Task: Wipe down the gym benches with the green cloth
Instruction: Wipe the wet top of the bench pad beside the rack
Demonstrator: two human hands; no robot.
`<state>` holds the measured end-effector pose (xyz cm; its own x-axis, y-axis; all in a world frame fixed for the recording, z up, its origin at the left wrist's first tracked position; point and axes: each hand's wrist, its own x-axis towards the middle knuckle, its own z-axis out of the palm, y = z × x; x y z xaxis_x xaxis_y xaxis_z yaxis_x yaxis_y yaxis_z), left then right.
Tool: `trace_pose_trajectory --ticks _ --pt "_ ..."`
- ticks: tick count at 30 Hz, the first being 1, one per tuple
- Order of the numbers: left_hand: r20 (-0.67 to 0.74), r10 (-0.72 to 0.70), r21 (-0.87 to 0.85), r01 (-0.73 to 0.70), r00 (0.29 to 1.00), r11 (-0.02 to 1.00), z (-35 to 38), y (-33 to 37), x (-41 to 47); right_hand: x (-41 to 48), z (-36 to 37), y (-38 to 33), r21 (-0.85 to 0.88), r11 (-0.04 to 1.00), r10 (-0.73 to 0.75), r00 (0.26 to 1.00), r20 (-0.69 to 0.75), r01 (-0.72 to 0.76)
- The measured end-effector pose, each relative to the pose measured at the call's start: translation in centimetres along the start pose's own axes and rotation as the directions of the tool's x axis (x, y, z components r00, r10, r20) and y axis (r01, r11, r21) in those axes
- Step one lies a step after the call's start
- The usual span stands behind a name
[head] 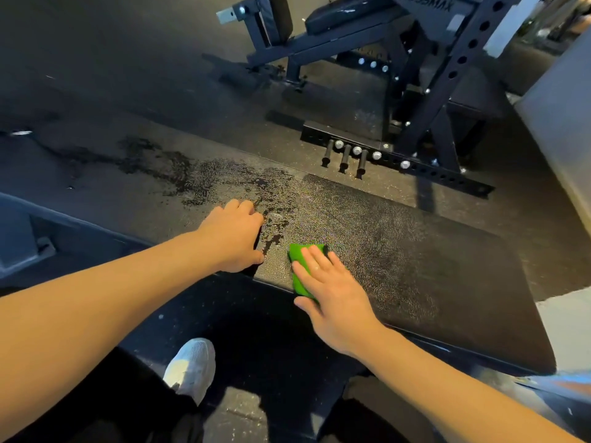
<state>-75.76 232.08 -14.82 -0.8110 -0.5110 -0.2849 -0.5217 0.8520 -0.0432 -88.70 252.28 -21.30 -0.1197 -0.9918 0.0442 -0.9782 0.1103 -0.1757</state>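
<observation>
- right hand (pixel 332 292) lies flat on the cloth (pixel 299 257), fingers straight and slightly spread, pressing it onto the bench (pixel 431 251) by the near edge, just right of the gap (pixel 258 247) between pads
- left hand (pixel 235 238) sits beside that gap, fingers curled, can't tell if they hook the edge or just rest
- only palm pressure pins the cloth, so a fast stroke could bunch it or let it slide out
- it's close to the near edge too, so one pull too far and it drops toward the shoe (pixel 192 366)
- wet patch (pixel 271 193) on the far left looks slick — my guess is the bracing hand slips, or the cloth just smears it around
</observation>
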Motion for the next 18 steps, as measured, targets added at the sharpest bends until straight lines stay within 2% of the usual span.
trace_pose_trajectory --ticks 3,7,13,18 --pt "0.003 -0.016 -0.03 0.016 1.0 0.999 -0.2 -0.4 -0.1 2.8 1.2 -2.4 0.005 0.991 -0.136 0.991 -0.019 0.136" --pt "0.032 -0.041 -0.05 0.042 0.999 0.998 -0.8 -0.5 -0.4 2.5 0.6 -0.4 0.079 0.971 -0.228 0.973 0.027 0.225" --pt "0.048 -0.078 -0.106 0.083 0.996 0.991 -0.7 -1.0 -0.9 -1.9 -0.4 3.2 0.154 0.956 -0.251 0.968 -0.004 0.249" --pt "0.066 -0.11 -0.111 0.117 0.992 0.987 -0.7 -1.6 -1.1 1.8 0.8 -0.7 0.136 0.954 -0.27 0.963 -0.002 0.268"
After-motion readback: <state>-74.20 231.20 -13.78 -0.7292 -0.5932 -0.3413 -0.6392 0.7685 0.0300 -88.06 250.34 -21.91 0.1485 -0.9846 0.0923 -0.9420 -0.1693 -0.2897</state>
